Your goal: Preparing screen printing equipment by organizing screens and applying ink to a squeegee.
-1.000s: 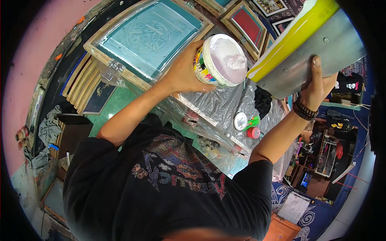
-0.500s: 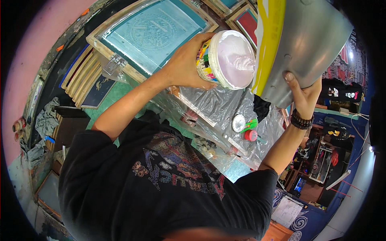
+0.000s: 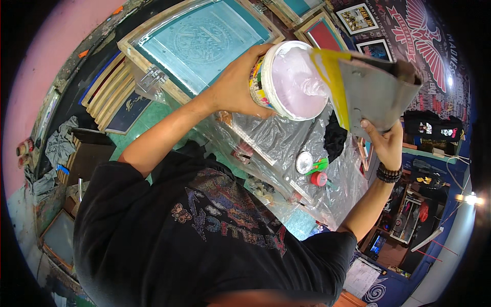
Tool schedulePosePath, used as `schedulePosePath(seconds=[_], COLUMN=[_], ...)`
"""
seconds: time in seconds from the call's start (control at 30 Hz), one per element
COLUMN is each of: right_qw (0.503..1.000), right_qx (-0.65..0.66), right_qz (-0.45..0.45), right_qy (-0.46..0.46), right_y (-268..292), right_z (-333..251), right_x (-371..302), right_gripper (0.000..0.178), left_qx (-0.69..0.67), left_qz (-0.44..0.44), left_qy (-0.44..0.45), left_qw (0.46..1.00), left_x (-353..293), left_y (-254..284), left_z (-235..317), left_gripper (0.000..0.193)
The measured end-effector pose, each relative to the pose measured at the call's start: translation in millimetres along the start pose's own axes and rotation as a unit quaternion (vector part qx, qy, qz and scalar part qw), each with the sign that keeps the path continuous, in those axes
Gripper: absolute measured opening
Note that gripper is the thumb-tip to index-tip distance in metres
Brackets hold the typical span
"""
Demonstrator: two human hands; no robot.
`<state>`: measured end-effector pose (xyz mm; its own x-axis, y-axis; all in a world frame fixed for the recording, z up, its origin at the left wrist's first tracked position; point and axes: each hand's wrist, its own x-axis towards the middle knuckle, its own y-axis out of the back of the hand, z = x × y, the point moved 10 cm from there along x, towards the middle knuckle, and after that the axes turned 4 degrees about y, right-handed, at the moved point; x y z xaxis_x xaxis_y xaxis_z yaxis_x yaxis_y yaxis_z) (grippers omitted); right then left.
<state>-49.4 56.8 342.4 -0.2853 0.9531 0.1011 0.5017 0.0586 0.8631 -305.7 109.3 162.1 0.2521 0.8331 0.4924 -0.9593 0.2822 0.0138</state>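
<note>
Two hands (image 3: 239, 84) hold a tub (image 3: 268, 84) and, apparently, a squeegee (image 3: 369, 93).

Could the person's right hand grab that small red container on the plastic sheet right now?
Probably not just yet: the right hand is taken up with a yellow-edged metal blade. The small red container itself looks uncovered from above, so a free hand could likely reach it.

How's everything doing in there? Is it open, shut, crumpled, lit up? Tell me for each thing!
Tub: open, tilted, pale paste inside
Squeegee: held up, aslant
Left hand: closed around tub
Right hand: gripping squeegee
Plastic sheet: spread out, wrinkled
Black cloth: crumpled
Wooden frames: stacked
Lamp: lit
</note>
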Motion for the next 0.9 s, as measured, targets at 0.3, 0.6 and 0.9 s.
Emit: schedulePosePath(seconds=[0.3, 0.6, 0.9], right_qw=[0.993, 0.994, 0.982], right_qx=[-0.046, -0.083, -0.147], right_qz=[-0.09, -0.039, -0.044], right_qy=[-0.062, -0.065, -0.109], right_y=[5, 28, 43], right_z=[35, 43, 54], right_x=[-31, -69, -99], right_gripper=[0.038, 0.032, 0.032], left_qx=[-0.017, -0.004, -0.006], left_qz=[-0.021, -0.057, -0.048], left_qy=[0.017, 0.004, 0.006], left_qw=[0.999, 0.998, 0.999], left_x=[-10, -6, -7], left_y=[-6, -25, -41], left_z=[-7, -4, -7], left_gripper=[0.126, 0.128, 0.117])
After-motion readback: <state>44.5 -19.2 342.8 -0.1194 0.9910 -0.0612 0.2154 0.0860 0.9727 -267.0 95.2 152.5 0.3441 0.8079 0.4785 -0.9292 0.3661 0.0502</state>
